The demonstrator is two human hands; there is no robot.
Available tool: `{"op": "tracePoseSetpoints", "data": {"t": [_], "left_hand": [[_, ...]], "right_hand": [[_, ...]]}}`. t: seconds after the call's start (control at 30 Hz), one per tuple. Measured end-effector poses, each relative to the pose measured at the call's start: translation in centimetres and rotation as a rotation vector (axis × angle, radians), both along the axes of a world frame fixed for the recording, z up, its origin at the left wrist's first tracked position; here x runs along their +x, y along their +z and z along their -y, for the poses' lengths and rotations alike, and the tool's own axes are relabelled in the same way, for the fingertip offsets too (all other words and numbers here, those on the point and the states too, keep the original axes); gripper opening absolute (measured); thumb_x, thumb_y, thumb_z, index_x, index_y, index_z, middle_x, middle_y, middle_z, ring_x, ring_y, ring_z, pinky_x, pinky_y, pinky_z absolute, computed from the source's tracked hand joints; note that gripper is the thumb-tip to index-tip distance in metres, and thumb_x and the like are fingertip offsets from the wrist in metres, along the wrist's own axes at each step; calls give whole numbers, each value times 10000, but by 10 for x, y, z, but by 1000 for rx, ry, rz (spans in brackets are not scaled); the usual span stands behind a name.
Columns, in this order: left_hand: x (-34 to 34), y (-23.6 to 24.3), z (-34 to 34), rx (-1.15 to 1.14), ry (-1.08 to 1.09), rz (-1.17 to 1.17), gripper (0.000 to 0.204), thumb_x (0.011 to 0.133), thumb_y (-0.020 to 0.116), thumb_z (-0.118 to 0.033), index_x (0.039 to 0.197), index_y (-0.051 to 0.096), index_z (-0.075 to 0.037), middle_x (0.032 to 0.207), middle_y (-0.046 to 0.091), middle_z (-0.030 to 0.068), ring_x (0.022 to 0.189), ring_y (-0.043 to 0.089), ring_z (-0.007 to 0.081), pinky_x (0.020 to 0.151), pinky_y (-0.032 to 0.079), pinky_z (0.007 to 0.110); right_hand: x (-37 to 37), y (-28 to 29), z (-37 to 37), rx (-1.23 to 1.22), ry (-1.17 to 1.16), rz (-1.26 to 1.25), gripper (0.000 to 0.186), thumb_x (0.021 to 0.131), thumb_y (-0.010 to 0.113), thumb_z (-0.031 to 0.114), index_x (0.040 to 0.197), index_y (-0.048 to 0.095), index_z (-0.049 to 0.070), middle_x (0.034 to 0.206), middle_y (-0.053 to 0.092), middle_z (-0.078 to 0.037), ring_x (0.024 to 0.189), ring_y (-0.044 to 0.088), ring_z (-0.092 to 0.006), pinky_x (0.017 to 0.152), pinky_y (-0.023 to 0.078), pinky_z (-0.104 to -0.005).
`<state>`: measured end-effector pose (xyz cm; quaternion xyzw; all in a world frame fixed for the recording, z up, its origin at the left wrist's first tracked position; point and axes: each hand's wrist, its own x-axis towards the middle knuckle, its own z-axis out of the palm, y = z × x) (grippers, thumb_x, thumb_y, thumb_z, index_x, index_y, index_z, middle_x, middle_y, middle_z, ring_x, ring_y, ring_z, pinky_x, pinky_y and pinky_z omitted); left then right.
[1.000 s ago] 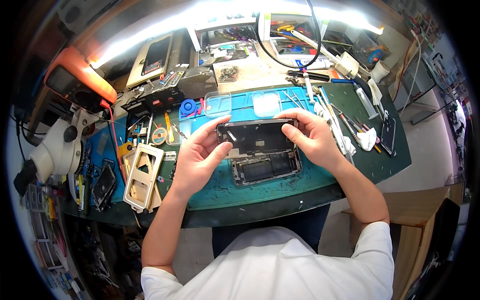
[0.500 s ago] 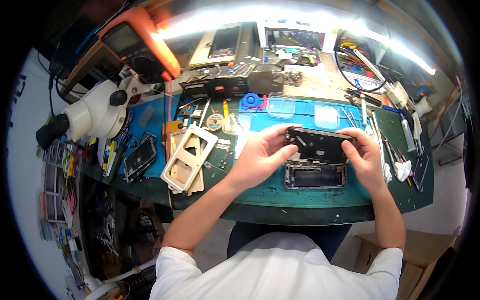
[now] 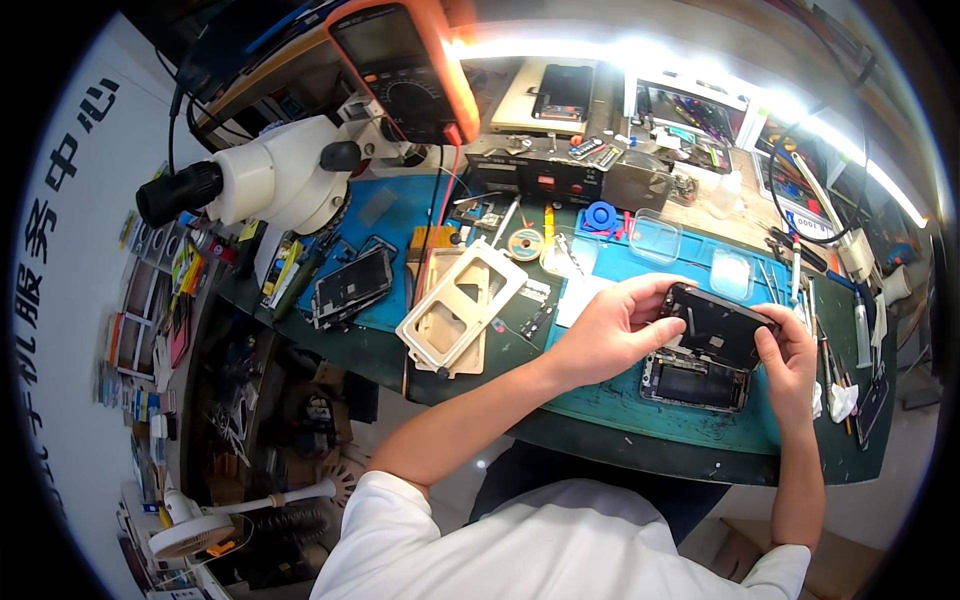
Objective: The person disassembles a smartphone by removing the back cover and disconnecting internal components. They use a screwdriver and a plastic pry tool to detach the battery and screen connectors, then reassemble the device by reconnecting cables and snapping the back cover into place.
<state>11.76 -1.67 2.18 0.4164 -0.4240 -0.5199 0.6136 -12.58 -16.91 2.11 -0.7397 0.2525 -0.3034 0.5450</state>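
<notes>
Between my two hands a phone screen (image 3: 718, 328) is held raised and tilted, its dark inner side toward me. My left hand (image 3: 622, 332) pinches its left end with thumb and fingers. At the opposite end my right hand (image 3: 788, 350) grips the edge, thumb on the near face. Just below lies an opened phone body (image 3: 695, 386), flat on the blue work mat (image 3: 600, 400). The screen's lower edge is close to the body's far edge; whether a cable joins them I cannot tell.
Left of my hands lie a beige phone mould frame (image 3: 465, 308) and a dismantled phone (image 3: 352, 288). A white microscope (image 3: 270, 175) and an orange multimeter (image 3: 405, 75) stand behind. Clear plastic boxes (image 3: 655, 237) sit beyond the hands; a syringe (image 3: 862, 330) and tools lie at right.
My view has swung to the left, so the whole bench appears farther right. Both hands keep hold of the screen above the phone body; its tilt looks nearly the same.
</notes>
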Motion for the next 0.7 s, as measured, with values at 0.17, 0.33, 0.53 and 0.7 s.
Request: {"op": "tracePoseSetpoints", "data": {"t": [0.17,0.33,0.53,0.7], "left_hand": [[0,-2,2,5,3,-3,437,1027,656,-9,1445,540,44,1326,681,113,1235,647,152,1066,545,316],[-1,1,-1,-28,12,13,423,1034,646,-9,1441,545,45,1313,686,109,1233,648,152,1063,545,314],[-1,-4,1,-4,3,-19,448,1039,644,-19,1470,532,33,1309,688,105,1233,642,146,1060,543,308],[1,1,-3,7,18,-39,496,1041,651,-36,1512,506,20,1327,685,102,1242,636,143,1054,544,299]], "right_hand": [[-4,0,3,-21,12,-50,240,1041,631,91,1247,659,-29,1088,670,-31,966,591,-74,856,449,-218],[0,4,-2,-12,-13,-34,232,1027,651,64,1237,680,-29,1016,625,9,824,486,-38,725,379,-198],[-2,5,-1,-18,-2,-35,234,1031,657,71,1241,678,-30,1015,638,2,833,514,-43,733,401,-204],[-1,4,-2,78,50,6,262,1037,654,68,1270,656,-51,1099,686,-41,939,605,-67,826,473,-218]]}}
